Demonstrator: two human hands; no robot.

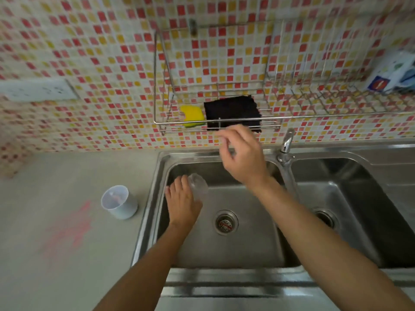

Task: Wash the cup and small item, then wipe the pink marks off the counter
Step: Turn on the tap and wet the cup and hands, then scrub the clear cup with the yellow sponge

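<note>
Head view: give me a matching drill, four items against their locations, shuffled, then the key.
Items
1. yellow sponge
2. white cup
3. clear cup
4. pink marks

Places
A. held by the left hand over the left sink basin
B. smeared on the counter, in front of the white cup
C. in the wire rack on the wall, beside the black cloth
D. standing upright on the counter, left of the sink

Pairs: 1-C, 2-D, 3-A, 4-B
</note>
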